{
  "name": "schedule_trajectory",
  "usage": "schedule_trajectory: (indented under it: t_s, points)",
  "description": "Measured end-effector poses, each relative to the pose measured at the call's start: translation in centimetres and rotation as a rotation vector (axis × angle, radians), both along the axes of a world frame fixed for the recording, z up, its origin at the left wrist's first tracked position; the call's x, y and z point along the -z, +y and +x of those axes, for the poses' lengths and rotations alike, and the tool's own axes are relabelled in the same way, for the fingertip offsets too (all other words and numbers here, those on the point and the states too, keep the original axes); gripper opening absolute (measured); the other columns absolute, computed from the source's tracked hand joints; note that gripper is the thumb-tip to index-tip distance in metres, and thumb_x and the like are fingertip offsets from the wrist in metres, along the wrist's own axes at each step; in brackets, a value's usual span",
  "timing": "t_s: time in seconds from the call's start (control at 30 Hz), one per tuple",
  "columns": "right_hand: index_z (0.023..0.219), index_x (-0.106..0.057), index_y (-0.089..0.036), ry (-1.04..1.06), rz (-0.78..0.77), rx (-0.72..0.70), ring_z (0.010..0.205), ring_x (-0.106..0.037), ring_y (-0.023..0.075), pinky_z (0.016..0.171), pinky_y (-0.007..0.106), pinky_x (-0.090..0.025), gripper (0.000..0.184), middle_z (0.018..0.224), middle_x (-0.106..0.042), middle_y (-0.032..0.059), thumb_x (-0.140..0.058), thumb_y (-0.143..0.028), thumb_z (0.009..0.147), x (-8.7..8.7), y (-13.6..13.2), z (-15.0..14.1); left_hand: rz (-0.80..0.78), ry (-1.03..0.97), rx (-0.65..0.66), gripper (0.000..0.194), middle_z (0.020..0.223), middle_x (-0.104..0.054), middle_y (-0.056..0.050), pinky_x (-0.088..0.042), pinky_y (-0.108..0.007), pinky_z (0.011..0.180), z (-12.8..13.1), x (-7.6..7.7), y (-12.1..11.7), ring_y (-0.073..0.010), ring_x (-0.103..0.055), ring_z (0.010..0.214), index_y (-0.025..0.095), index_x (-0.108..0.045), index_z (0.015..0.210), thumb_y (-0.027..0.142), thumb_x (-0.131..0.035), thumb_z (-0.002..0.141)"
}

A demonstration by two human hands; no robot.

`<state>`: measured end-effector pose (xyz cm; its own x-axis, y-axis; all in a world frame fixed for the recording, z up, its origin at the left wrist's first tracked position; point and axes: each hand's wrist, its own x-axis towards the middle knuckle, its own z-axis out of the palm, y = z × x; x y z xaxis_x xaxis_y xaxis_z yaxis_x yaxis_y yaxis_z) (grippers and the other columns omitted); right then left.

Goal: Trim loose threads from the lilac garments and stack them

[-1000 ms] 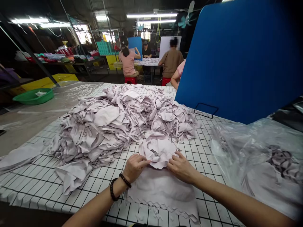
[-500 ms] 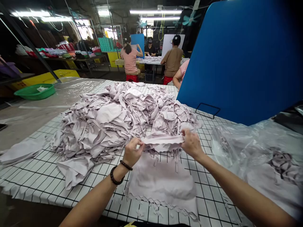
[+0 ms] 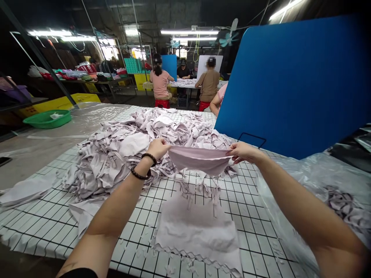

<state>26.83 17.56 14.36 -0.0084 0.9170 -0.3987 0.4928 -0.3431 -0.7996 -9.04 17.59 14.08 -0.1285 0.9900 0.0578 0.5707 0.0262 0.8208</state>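
My left hand (image 3: 158, 149) pinches one upper corner of a pale mauve fabric piece (image 3: 201, 159). At the opposite corner, my right hand (image 3: 245, 152) grips it between thumb and fingers. The piece is stretched between both hands above the table, its top edge nearly straight and its lower edge sagging. Behind and to the left rises a large heap of similar fabric pieces (image 3: 116, 158). A flat fabric panel (image 3: 199, 231) with a zigzag edge lies on the table closer to me, with narrow fabric strips (image 3: 203, 189) at its far end.
A black-and-white checked cover (image 3: 139, 227) lies on the table. At right stand a tall blue board (image 3: 290, 88) and a clear plastic bag (image 3: 307, 173) with fabric. A green basin (image 3: 48, 119) sits at left. Several people work beyond, one partly behind the board.
Both hands have moved away from me and up, drawing farther apart. The fabric piece has gone from a narrow folded band to a wider, spread shape. The view has tilted slightly upward.
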Motion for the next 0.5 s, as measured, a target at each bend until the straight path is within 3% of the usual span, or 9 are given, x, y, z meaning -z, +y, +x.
schedule_trajectory:
  t_s: [0.17,0.3,0.4,0.5]
  points:
    - [0.069,-0.053,-0.015,0.146,-0.108,-0.097,0.044,-0.046,0.0060,0.040,0.018,-0.040,0.025,0.054,-0.051,-0.0022,-0.069,-0.001,0.055,-0.9,1.1,1.1,-0.093,-0.107,0.064,0.006,0.051,-0.054,0.001,-0.049,-0.021,0.048,0.6,-0.3,2.2,-0.0139,-0.062,0.051,0.017,-0.047,0.066,0.018,-0.052,0.067]
    - [0.072,-0.056,-0.014,0.262,-0.142,-0.106,0.045,-0.047,0.0062,0.039,0.017,-0.038,0.024,0.056,-0.053,-0.0009,-0.066,0.000,0.056,-1.0,1.6,1.7,-0.110,-0.061,0.074,0.005,0.053,-0.055,0.001,-0.050,-0.022,0.048,0.7,-0.2,3.1,-0.0141,-0.062,0.051,0.016,-0.048,0.068,0.017,-0.053,0.068]
    - [0.070,-0.057,-0.013,0.200,-0.089,-0.057,0.042,-0.045,0.0062,0.039,0.018,-0.039,0.019,0.053,-0.053,-0.0006,-0.066,-0.001,0.058,-0.4,1.5,1.6,-0.079,0.053,0.059,0.008,0.056,-0.058,-0.001,-0.050,-0.024,0.053,0.5,0.5,2.9,-0.0160,-0.063,0.055,0.016,-0.052,0.073,0.018,-0.058,0.067]
    - [0.065,-0.057,-0.012,0.105,0.013,0.047,0.039,-0.045,0.0087,0.038,0.022,-0.041,0.013,0.046,-0.051,-0.0003,-0.068,-0.005,0.061,1.3,1.0,0.8,-0.007,0.197,0.051,0.018,0.070,-0.064,-0.005,-0.049,-0.027,0.069,0.8,2.0,1.9,-0.0185,-0.064,0.074,0.016,-0.058,0.081,0.011,-0.060,0.064]
